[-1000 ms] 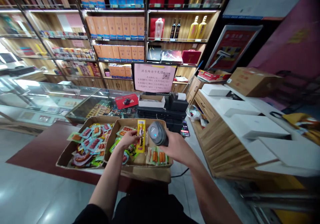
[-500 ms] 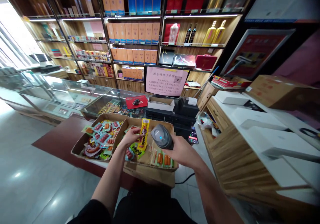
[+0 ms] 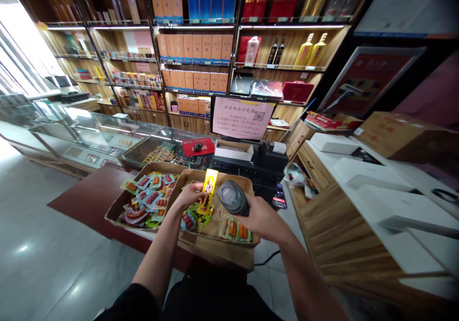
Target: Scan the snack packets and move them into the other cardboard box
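Note:
My left hand (image 3: pixel 191 196) is closed on a yellow snack packet (image 3: pixel 208 192), held upright over the right-hand cardboard box (image 3: pixel 211 237). In my right hand (image 3: pixel 260 216) is a grey barcode scanner (image 3: pixel 231 197), its head turned toward the packet and a small gap apart from it. Below them in that box lie a green-and-black packet (image 3: pixel 201 216) and packs of orange sausages (image 3: pixel 238 230). The left-hand cardboard box (image 3: pixel 116 206) beside it is heaped with wrapped sausages (image 3: pixel 150 198).
Behind the boxes stand a monitor with a pink notice (image 3: pixel 244 118), a white tray (image 3: pixel 234 150) and a red mat with a mouse (image 3: pixel 198 147). A phone (image 3: pixel 278 200) lies to the right. Glass display cases (image 3: pixel 107 132) run left; a white-topped counter (image 3: pixel 358 187) flanks my right.
The view has shifted slightly. The blue light on the scanner no longer shows, and the upper end of the yellow packet now looks brightly lit. Both hands keep their hold.

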{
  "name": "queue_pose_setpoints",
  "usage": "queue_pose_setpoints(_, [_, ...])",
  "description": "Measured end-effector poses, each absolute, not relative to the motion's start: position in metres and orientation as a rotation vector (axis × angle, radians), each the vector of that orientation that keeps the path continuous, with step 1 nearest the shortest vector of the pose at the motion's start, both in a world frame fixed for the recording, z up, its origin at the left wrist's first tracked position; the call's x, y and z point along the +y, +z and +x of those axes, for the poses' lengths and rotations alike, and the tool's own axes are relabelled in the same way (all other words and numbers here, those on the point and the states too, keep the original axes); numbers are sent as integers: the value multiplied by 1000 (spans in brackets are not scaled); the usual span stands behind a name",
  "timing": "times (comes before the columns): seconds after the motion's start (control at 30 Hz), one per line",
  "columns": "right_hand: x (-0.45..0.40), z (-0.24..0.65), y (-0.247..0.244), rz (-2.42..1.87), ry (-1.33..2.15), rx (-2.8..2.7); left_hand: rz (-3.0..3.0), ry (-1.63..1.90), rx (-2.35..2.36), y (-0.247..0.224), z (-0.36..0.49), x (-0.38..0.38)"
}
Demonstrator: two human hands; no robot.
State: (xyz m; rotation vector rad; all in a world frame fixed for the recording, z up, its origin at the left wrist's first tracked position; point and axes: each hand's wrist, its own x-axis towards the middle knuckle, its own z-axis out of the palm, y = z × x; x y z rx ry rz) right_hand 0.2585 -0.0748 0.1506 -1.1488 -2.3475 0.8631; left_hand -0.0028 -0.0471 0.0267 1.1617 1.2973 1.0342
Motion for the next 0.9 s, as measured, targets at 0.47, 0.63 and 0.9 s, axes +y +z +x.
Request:
queue_pose_setpoints(0.47, [-73, 229, 152, -1264, 835, -2328, 1251, 1065, 1319, 32, -52, -32])
queue_pose_setpoints(0.63, [-74, 221, 150, -1303, 808, -2302, 1263, 1026, 1331, 43, -75, -28])
queue_pose_setpoints(0.9, [-62, 209, 132, -1324, 751, -2206, 1185, 1139, 1634, 45, -186, -47])
